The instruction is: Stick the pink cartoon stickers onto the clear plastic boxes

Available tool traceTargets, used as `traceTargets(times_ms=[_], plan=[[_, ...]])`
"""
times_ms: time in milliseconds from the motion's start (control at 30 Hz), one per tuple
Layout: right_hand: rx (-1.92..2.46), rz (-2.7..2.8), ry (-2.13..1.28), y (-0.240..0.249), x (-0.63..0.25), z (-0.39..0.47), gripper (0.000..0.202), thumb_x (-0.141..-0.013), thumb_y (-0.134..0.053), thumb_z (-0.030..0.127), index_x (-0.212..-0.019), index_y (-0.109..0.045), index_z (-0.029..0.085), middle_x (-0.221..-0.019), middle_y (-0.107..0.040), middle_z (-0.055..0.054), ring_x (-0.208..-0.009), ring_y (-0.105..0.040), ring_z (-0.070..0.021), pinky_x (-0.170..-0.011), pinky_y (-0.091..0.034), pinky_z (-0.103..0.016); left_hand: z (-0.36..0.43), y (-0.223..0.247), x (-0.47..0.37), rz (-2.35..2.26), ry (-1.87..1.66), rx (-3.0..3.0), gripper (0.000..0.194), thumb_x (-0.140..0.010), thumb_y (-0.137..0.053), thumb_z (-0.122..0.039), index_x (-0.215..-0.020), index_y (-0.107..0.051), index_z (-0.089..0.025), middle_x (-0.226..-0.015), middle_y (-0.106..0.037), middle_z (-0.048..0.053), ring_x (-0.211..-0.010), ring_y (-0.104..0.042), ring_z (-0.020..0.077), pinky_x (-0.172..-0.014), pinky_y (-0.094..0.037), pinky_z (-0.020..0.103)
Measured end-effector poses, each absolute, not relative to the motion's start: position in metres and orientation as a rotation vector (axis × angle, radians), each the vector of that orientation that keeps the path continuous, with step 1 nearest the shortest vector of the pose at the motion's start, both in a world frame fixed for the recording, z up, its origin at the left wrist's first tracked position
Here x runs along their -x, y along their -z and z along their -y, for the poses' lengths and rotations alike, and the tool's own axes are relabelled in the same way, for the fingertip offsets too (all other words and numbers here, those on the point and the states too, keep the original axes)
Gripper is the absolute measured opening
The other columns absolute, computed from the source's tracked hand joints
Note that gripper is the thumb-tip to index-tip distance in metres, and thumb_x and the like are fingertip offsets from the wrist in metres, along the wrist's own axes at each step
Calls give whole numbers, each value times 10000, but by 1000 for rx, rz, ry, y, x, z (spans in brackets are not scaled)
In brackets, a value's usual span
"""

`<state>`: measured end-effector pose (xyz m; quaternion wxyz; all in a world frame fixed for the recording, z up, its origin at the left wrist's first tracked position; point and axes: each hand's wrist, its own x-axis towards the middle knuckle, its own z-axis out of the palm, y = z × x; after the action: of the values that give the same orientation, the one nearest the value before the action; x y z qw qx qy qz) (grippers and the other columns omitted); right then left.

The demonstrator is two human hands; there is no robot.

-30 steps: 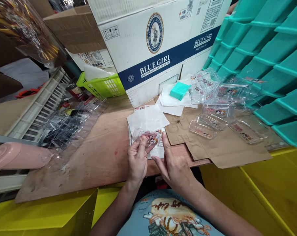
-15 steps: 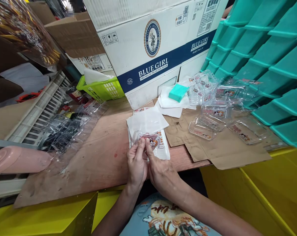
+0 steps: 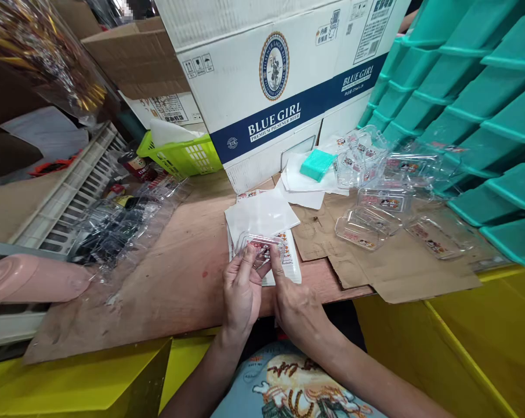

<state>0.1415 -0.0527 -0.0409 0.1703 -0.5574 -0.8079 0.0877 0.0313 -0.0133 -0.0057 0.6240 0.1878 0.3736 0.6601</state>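
Observation:
A small clear plastic box (image 3: 262,239) with a printed cartoon sticker (image 3: 259,248) is in my left hand (image 3: 241,284), thumb on top and fingers underneath. My right hand (image 3: 294,296) reaches in from the right, one finger stretched onto the sticker's right part. Its other fingers are curled under, and whatever they may hold is hidden. Below the box lie sheets of cartoon stickers (image 3: 293,255), partly covered by a blank white sheet (image 3: 262,215).
Several stickered clear boxes (image 3: 362,229) lie on flattened cardboard (image 3: 397,276) at right, beside stacked teal bins (image 3: 475,122). A teal block (image 3: 317,165) sits on white paper. Behind stands a large beer carton (image 3: 245,87). At left are a green basket (image 3: 181,157) and a pink bottle (image 3: 40,278).
My right hand has shifted slightly to the right, its fingertip sliding from the sticker's middle toward its right end. More of the sticker shows. My left hand keeps its grip on the box.

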Motion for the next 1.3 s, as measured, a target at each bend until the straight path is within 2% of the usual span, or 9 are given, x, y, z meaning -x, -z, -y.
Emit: traceTargets(times_ms=[167,300,433,633,833,933,1067,1167,1300], plan=[[1613,2088,-422,33,-172,45,603,-923,-402,139,-1519,-324,92,-682,-675,-82,-532,-606,-195,-554,-532,-303,14,5,-23,-851,-1547,-426,89,-816,-730,-246,-846,-753,-166,-964,-769,41,-901,-718,174,-874,-586,353],[1344,1851,-771,5,-203,19,677,-921,-586,398,-1524,-327,232,-1114,-669,-113,-908,-663,-217,-768,-574,-332,14,1,-30,-764,-1413,-620,160,-870,-675,-289,-927,-763,-169,-1010,-763,73,-963,-716,224,-928,-568,411],[1235,1726,-785,-21,-231,-19,515,-871,-649,448,-1341,-574,252,-1120,-618,-102,-966,-634,-216,-772,-576,-335,-2,-3,-43,-749,-1302,-956,260,-885,-656,-324,-1058,-746,-152,-1096,-738,100,-1055,-686,245,-1005,-526,411],[1143,1886,-1077,-35,-246,-50,867,-751,-768,486,-1495,-369,287,-1242,-592,-92,-1054,-626,-230,-860,-547,-361,-31,-5,-55,-719,-1177,-1370,304,-936,-558,-358,-1026,-729,-123,-1026,-726,105,-1026,-679,229,-959,-542,371],[1767,1601,35,-46,-320,-78,851,-773,-668,615,-1460,-430,174,-1068,-656,-137,-902,-620,-273,-794,-497,-409,-72,33,-22,-1357,-755,-2312,511,-824,-688,-352,-1263,-575,-115,-1360,-547,182,-1318,-472,320,-1113,-388,475],[2118,1590,440,-57,-370,-102,830,-859,-562,614,-1481,-377,95,-1154,-616,-259,-1059,-549,-362,-840,-431,-482,-96,48,-7,-1510,-525,-2447,209,-888,-547,-191,-1065,-646,-146,-1250,-626,143,-1262,-522,280,-1102,-387,448],[2224,1723,631,-53,-387,-117,706,-953,-422,558,-1492,-354,107,-1348,-490,-316,-1244,-404,-423,-920,-327,-608,-111,43,-3,-1546,-540,-2401,214,-933,-431,-175,-970,-642,-173,-999,-685,102,-999,-637,223,-935,-488,369],[2176,1852,646,-35,-373,-122,610,-983,-393,461,-1483,-371,113,-1434,-449,-278,-1352,-315,-423,-1002,-252,-676,-107,39,-16,-1550,-570,-2364,303,-827,-641,-357,-1060,-625,-165,-1112,-647,130,-1078,-592,285,-942,-475,413],[2188,1889,580,-18,-358,-123,513,-962,-440,358,-1382,-503,70,-1517,-347,-291,-1432,-221,-454,-1038,-187,-747,-106,37,-37,-1586,-631,-2236,167,-749,-663,-225,-883,-658,-126,-1066,-646,181,-1056,-593,329,-926,-463,464]])
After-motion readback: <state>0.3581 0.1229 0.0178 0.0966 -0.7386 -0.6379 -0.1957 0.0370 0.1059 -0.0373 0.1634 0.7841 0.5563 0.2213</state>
